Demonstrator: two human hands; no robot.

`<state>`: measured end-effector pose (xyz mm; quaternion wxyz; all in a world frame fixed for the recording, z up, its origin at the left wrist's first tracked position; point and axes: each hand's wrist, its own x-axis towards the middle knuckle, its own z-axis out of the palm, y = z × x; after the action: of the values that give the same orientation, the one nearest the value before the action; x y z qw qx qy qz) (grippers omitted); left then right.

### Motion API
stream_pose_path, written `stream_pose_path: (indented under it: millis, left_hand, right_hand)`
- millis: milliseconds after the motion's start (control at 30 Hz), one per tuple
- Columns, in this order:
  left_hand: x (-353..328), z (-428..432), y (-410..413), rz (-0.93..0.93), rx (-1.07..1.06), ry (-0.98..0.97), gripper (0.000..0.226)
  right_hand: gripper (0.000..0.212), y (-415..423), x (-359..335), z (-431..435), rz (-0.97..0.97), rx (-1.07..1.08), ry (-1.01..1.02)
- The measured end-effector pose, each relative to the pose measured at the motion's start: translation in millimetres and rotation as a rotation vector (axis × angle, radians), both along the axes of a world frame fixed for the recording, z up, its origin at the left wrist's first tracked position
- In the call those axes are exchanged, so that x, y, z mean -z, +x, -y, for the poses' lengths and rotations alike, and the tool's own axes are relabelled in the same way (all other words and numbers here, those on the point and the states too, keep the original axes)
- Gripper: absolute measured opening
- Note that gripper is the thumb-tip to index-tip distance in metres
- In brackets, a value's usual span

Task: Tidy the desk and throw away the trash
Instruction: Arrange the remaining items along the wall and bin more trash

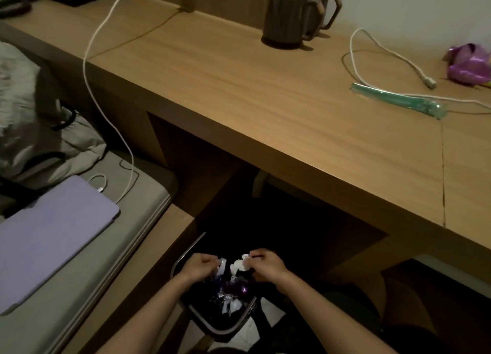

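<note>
White wrappers (240, 265), pinched in fingers (255, 254), above bin (212, 325)

Person: two bare arms in view.
Left hand (202, 267) and right hand (268, 270) bare; forearms uncovered to the lower edge of view.

Your left forearm (156, 303) and right forearm (321, 294) reach forward and down, converging, with your left grip (203, 267) and right grip (267, 267) near each other without touching, backs up, fingers curled, the left pinching a white scrap (221, 263), the right pinching a white wad (241, 264).
</note>
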<state>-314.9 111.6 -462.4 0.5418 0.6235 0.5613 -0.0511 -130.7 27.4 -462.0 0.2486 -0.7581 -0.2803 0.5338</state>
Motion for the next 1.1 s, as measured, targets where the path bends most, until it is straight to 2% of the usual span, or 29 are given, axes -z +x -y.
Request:
stream_pose_path:
  millis: [67, 133, 233, 333, 533, 700, 900, 1100]
  left_hand:
    - [-1.0, 3.4, 2.9, -0.042, 0.041, -0.063, 0.041]
    - [-6.0, 3.8, 3.7, -0.048, 0.115, -0.067, 0.051]
    - [-16.8, 0.2, 6.5, -0.041, 0.159, 0.007, 0.048]
    - [-43.2, 1.0, 14.0, 0.03, 0.197, 0.169, 0.039]
    - [-132.4, 15.6, 28.4, 0.224, 0.255, 0.453, 0.027]
    - [-229.6, 49.3, 41.7, 0.459, 0.22, 0.615, 0.026]
    - [-316.5, 88.8, 70.6, 0.714, 0.212, 0.689, 0.028]
    - [-369.0, 103.2, 123.7, 0.806, 0.322, 0.779, 0.029]
  right_hand:
    - [0.048, -1.0, 5.9, 0.5, -0.017, -0.013, -0.011]
    - [0.051, 2.0, 5.1, 2.8, -0.005, -0.047, -0.009]
    - [0.049, 10.6, -16.4, 8.0, 0.058, -0.197, 0.029]
    - [0.044, 21.7, -51.0, 13.3, 0.076, -0.288, 0.125]
    - [0.035, 34.7, -153.1, 41.2, 0.178, -0.414, 0.445]
    - [0.029, 38.5, -244.0, 80.0, 0.229, -0.383, 0.71]
    - [0.03, 55.1, -329.7, 132.2, 0.364, -0.298, 0.965]
    - [0.03, 94.9, -371.3, 164.8, 0.616, -0.189, 1.088]
